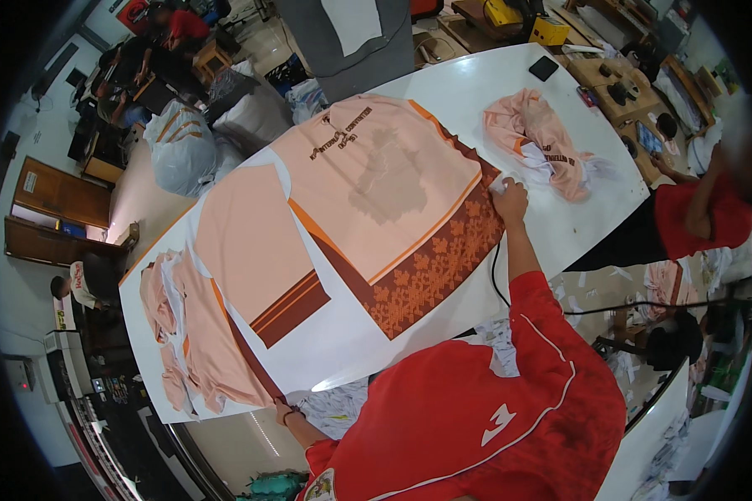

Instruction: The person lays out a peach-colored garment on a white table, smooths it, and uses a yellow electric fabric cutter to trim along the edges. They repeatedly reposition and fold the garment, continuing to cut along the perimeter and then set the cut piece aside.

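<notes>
The printed sheet (376,217) is pinched at opposite corners — right hand (510,199) far, left hand (286,409) near; thus kept flat on the table (493,92).

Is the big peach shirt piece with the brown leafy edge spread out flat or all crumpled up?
Spread flat. The big peach piece lies smooth on the white table, its brown patterned border fully visible, unlike the crumpled pile nearby.
</notes>
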The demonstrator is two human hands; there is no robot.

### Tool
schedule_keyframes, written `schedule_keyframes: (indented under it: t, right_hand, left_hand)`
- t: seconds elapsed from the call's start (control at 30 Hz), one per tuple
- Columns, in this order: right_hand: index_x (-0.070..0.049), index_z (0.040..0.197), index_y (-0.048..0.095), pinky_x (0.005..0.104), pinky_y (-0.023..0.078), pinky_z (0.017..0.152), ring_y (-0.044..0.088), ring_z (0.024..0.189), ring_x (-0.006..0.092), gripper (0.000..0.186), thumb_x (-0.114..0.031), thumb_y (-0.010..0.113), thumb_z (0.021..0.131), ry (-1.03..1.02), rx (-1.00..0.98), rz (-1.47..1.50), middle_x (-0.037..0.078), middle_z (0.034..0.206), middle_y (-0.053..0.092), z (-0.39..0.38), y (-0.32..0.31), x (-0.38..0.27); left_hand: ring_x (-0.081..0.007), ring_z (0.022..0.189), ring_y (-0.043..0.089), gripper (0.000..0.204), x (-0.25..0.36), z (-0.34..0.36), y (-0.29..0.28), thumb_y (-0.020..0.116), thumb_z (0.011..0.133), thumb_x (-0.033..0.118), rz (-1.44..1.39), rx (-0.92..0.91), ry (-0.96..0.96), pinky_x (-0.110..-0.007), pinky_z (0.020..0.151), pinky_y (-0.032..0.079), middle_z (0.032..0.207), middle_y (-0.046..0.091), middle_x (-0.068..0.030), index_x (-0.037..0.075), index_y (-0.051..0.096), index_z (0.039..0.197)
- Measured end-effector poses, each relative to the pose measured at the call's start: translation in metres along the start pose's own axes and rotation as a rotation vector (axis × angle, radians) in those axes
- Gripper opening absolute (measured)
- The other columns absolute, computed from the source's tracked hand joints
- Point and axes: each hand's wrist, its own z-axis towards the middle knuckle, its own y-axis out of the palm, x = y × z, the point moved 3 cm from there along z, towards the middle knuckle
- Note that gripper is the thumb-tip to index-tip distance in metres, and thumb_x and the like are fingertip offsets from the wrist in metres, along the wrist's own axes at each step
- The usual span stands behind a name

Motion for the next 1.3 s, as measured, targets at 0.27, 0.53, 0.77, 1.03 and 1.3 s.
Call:
schedule_keyframes:
  t: [0.27, 0.53, 0.77, 1.03, 1.3]
  right_hand:
    - [-0.004, 0.119, 0.066, 0.0451, 0.052, 0.101, 0.063, 0.123, 0.0339, 0.024, -0.015, 0.067, 0.098, -0.518, -0.302, 0.917, 0.015, 0.127, 0.069, -0.029, -0.005, -0.078]
    - [-0.003, 0.127, 0.065, 0.0463, 0.049, 0.105, 0.063, 0.125, 0.0370, 0.056, -0.039, 0.083, 0.088, -0.465, -0.042, 0.365, 0.020, 0.127, 0.069, -0.002, -0.010, -0.099]
    - [0.005, 0.117, 0.066, 0.0490, 0.057, 0.089, 0.072, 0.105, 0.0428, 0.073, -0.058, 0.081, 0.084, -0.201, -0.661, 0.194, 0.027, 0.112, 0.074, 0.037, 0.042, -0.102]
    - [0.001, 0.121, 0.058, 0.0381, 0.062, 0.066, 0.074, 0.077, 0.0280, 0.047, -0.033, 0.077, 0.096, 0.179, -0.768, 1.048, 0.016, 0.095, 0.072, 0.017, -0.003, -0.058]
    - [0.001, 0.130, 0.053, 0.0416, 0.064, 0.080, 0.076, 0.092, 0.0310, 0.051, -0.007, 0.079, 0.088, 0.054, -1.028, 1.266, 0.017, 0.111, 0.069, -0.104, -0.043, -0.069]
  left_hand:
    - [-0.0289, 0.088, 0.072, 0.055, -0.009, -0.035, 0.008, 0.080, 0.089, 0.053, -0.106, -0.071, -0.094, -0.047, 0.064, 0.060, 0.108, 0.073, -0.0120, 0.006, 0.071, 0.115]
    - [-0.0286, 0.091, 0.071, 0.053, -0.016, -0.049, 0.013, 0.080, 0.090, 0.051, -0.237, -0.162, -0.134, -0.048, 0.067, 0.061, 0.111, 0.072, -0.0107, 0.007, 0.070, 0.118]
    - [-0.0259, 0.105, 0.066, 0.042, -0.045, -0.042, -0.003, 0.073, 0.096, 0.039, -0.785, -0.352, -0.199, -0.047, 0.081, 0.062, 0.113, 0.066, -0.0086, 0.009, 0.065, 0.124]
    - [-0.0357, 0.094, 0.068, 0.043, -0.039, -0.055, 0.013, 0.072, 0.096, 0.025, -0.562, -0.017, -0.149, -0.050, 0.081, 0.062, 0.112, 0.066, -0.0166, 0.004, 0.059, 0.131]
    - [-0.0490, 0.143, 0.045, 0.083, 0.026, -0.106, 0.035, 0.088, 0.080, 0.039, 0.386, 0.173, 0.903, -0.058, 0.115, 0.041, 0.151, 0.049, -0.0319, 0.007, 0.054, 0.149]
